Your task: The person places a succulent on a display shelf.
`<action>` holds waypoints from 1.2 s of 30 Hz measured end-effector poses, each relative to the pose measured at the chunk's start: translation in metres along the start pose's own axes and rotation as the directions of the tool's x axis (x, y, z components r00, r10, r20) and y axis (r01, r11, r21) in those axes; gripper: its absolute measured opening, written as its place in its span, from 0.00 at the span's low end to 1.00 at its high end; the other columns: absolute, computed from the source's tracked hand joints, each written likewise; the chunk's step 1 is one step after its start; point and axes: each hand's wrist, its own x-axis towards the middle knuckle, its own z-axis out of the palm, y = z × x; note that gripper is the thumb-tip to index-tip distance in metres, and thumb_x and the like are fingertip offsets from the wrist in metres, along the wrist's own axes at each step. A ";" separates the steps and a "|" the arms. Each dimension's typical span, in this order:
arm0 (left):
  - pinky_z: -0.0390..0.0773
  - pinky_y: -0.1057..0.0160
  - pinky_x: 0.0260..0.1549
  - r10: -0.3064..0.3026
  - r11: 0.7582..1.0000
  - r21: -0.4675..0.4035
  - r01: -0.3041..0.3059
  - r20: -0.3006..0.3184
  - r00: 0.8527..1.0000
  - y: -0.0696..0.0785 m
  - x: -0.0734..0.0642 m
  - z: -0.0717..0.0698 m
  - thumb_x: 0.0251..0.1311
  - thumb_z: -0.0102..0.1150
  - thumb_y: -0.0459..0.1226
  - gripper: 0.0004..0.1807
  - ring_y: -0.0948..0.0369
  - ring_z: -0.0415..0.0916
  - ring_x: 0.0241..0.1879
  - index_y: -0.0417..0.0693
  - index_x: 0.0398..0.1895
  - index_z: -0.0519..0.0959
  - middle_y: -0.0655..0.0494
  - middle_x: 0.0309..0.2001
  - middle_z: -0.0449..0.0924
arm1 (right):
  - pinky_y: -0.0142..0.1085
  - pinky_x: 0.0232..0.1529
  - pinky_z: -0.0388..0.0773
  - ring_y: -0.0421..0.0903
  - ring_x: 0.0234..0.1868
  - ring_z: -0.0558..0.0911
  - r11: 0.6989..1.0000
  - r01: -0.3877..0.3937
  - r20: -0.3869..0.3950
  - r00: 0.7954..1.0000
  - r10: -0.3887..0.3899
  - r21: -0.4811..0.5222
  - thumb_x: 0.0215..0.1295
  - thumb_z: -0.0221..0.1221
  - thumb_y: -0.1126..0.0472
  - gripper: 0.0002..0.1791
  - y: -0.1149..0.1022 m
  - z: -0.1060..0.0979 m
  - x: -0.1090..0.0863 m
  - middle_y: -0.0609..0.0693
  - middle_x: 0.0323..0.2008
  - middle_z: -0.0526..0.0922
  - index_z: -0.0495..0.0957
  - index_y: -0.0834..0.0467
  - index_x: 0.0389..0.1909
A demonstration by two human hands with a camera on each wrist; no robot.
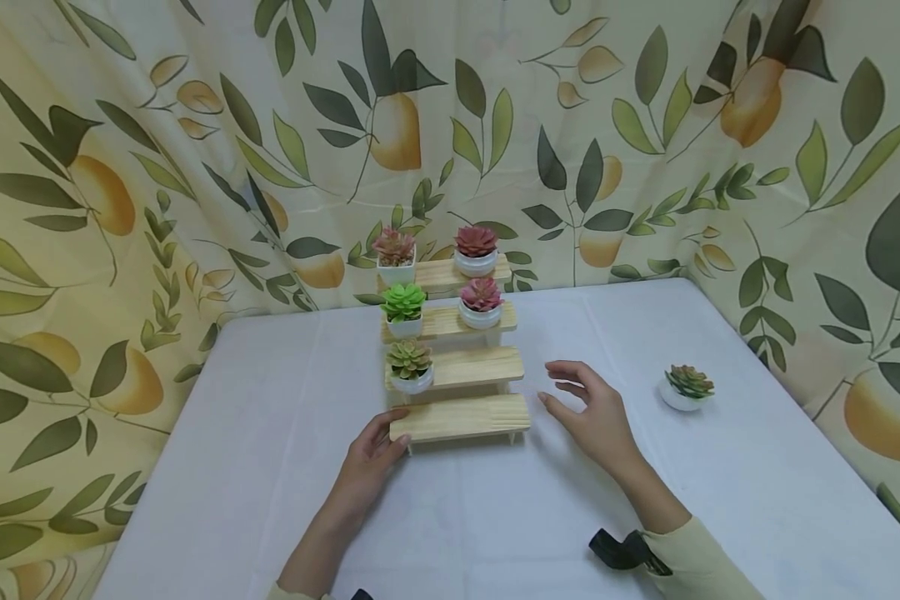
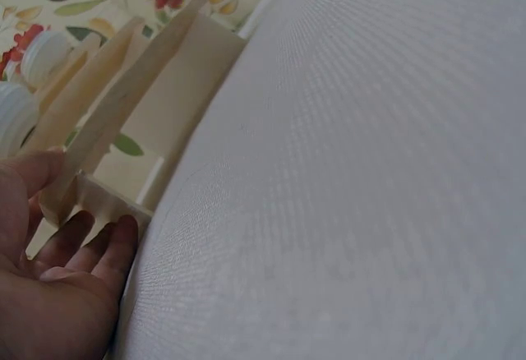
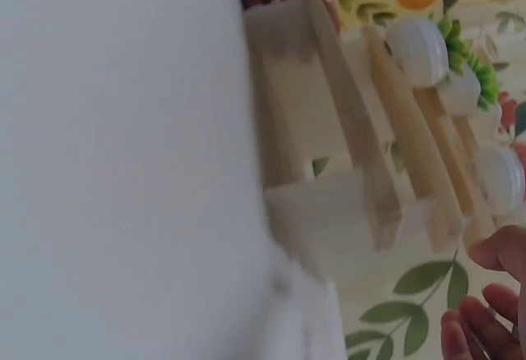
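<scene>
A tiered wooden plant stand [image 1: 461, 419] with pale step boards is on the white-covered table. My left hand [image 1: 369, 458] grips the left end of its lowest board; in the left wrist view the thumb and fingers [image 2: 115, 249] close about that end. To the right of the stand, my right hand [image 1: 598, 423] is held with fingers apart and nothing between them. Potted succulents stand on the upper boards: a green-brown one [image 1: 410, 365], a bright green one [image 1: 403, 308], a pink one [image 1: 481, 302], a dark red one [image 1: 476, 250] and a pinkish one [image 1: 395, 253].
Another potted succulent [image 1: 687, 387] in a white bowl sits on the table [image 1: 750, 492], right of my right hand. A curtain [image 1: 495, 125] printed with leaves and fruit hangs behind and at the sides. A black strap piece [image 1: 618, 550] is at the right sleeve.
</scene>
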 end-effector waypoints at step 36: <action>0.67 0.57 0.68 -0.020 1.000 -0.011 0.020 0.000 1.000 0.001 -0.001 0.002 0.70 0.67 0.41 0.24 0.51 0.61 0.74 0.54 0.68 0.75 0.47 0.79 0.56 | 0.57 0.73 0.59 0.67 0.76 0.57 0.818 -0.571 -0.201 0.812 0.548 -0.075 0.67 0.71 0.50 0.52 0.078 -0.133 -0.048 0.64 0.79 0.54 0.50 0.60 0.82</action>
